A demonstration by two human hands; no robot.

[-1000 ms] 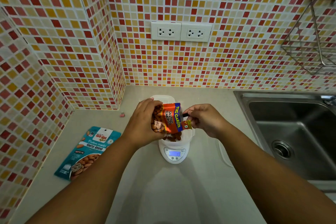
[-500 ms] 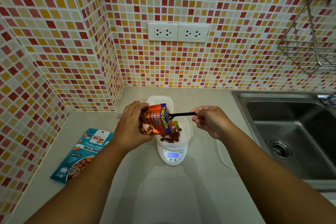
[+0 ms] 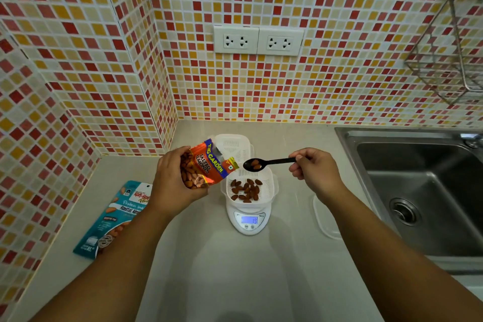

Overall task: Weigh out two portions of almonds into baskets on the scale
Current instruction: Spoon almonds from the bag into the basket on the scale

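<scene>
A white basket (image 3: pixel 274 187) with several almonds (image 3: pixel 245 189) in it sits on the white scale (image 3: pixel 248 221), whose lit display reads 19. My left hand (image 3: pixel 171 185) grips an open orange almond bag (image 3: pixel 206 168), tilted toward the basket from its left. My right hand (image 3: pixel 313 168) holds a black spoon (image 3: pixel 264 163) by its handle. The spoon's bowl carries two almonds and hovers just above the basket's far rim. A second white basket (image 3: pixel 235 145) stands empty behind the scale.
A teal roasted-almond pouch (image 3: pixel 115 217) lies flat on the counter at the left. A clear lid (image 3: pixel 326 222) rests to the right of the scale. The steel sink (image 3: pixel 423 191) fills the right side. A wire rack (image 3: pixel 454 52) hangs on the tiled wall.
The spoon has come out of the bag with almonds on it and moved right, over the basket. My left hand has drawn the bag away to the left.
</scene>
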